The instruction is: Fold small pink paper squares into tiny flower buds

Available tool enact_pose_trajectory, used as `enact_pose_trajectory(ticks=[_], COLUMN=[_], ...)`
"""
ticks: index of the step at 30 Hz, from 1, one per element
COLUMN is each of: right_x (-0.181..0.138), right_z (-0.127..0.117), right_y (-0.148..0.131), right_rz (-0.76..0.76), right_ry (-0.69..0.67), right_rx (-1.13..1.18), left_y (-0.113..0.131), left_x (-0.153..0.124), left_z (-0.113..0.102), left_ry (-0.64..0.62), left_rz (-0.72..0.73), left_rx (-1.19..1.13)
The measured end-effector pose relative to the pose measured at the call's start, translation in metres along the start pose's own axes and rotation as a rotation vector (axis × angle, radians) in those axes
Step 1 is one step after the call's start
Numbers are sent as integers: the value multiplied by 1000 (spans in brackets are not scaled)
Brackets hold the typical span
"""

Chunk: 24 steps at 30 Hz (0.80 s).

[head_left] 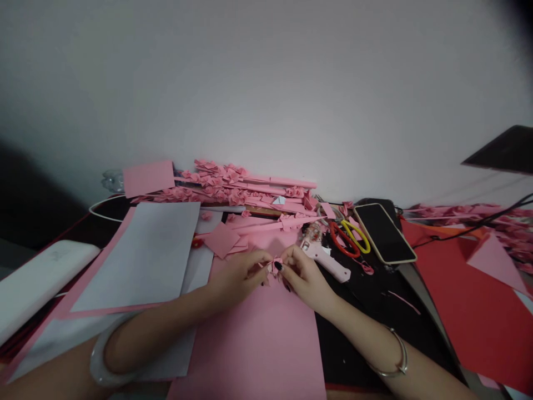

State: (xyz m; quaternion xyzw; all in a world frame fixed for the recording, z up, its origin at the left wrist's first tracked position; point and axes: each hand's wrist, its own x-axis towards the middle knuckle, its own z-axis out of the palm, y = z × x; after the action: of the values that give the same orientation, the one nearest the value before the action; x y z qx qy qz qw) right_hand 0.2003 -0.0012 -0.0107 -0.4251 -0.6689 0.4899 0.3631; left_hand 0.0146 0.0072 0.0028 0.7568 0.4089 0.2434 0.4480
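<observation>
My left hand and my right hand meet over a large pink paper sheet. Both pinch a small folded pink paper piece between their fingertips. The right hand's nails are dark. A pale bangle sits on my left wrist, a thin metal one on my right wrist. Just right of my right hand lies a pink glue gun.
A pile of folded pink paper flowers and pink strips lies at the back. White sheets lie left. Red and yellow scissors, a phone and red paper lie right. A white object sits far left.
</observation>
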Motion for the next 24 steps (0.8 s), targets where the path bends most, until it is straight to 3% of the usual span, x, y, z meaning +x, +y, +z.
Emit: enact_pose_trajectory(ticks=[11,24], right_x=[1,-1], right_z=[-3,-3], right_y=[-6,-8], right_rz=[-181,-175], right_ry=[-128,-156], right_rx=[-288,-310], left_y=[-1,-1], left_x=[-1,1], left_z=[1,2], left_ry=[43,171], left_rz=[107,121], left_rx=[-9,116])
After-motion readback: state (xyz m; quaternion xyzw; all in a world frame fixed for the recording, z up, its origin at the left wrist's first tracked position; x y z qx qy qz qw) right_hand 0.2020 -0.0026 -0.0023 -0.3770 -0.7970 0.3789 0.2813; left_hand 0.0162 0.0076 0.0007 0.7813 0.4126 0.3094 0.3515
